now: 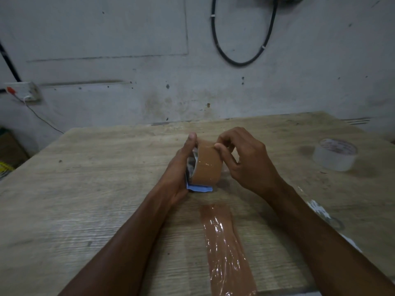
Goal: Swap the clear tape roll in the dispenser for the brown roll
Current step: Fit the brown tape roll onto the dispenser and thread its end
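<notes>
The brown tape roll (206, 165) sits in the dispenser (197, 188), whose blue base and metal side show under and left of the roll. My left hand (181, 167) grips the dispenser from the left, thumb up over the roll's top. My right hand (245, 159) is on the right of the roll, with thumb and fingers pinching at its top edge. The clear tape roll (334, 154) lies flat on the table at the far right, apart from both hands.
The wooden table (85, 189) butts against a grey wall. A strip of brown tape (226, 248) is stuck on the table towards me. Bits of clear tape (320, 212) lie near the right edge. A socket box (23, 90) hangs on the wall at left.
</notes>
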